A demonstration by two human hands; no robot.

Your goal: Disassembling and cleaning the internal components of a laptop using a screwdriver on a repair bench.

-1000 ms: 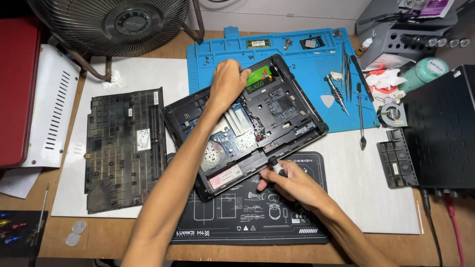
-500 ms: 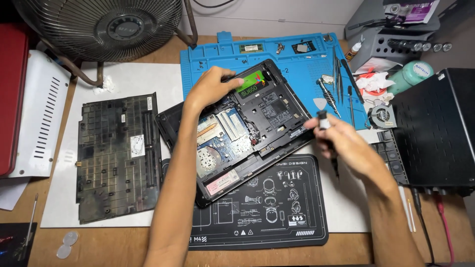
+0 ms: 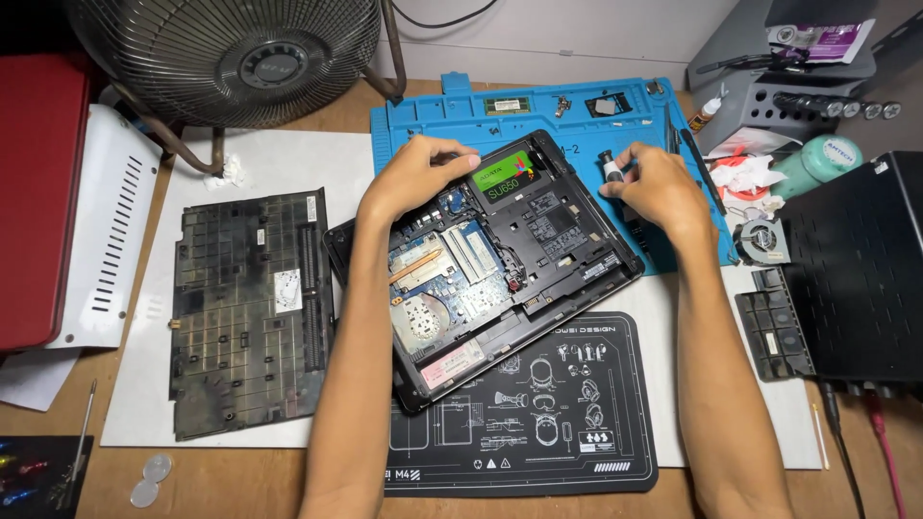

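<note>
Right hand [image 3: 654,192], shifted up onto the blue mat [image 3: 423,120], grip closed on a small black tool [image 3: 610,169]; left hand [image 3: 413,173] steadies the opened laptop [image 3: 500,259], centre counter, base cover [image 3: 245,312] off, drive [image 3: 508,178] seated.

A green, red and black rectangular drive label [image 3: 508,179] lies at the open laptop's top edge; a pale pink label strip [image 3: 452,364] sits near its lower corner, a small white sticker [image 3: 286,291] marks the removed black cover, and a purple-and-white packet [image 3: 820,40] tops the grey rack
</note>
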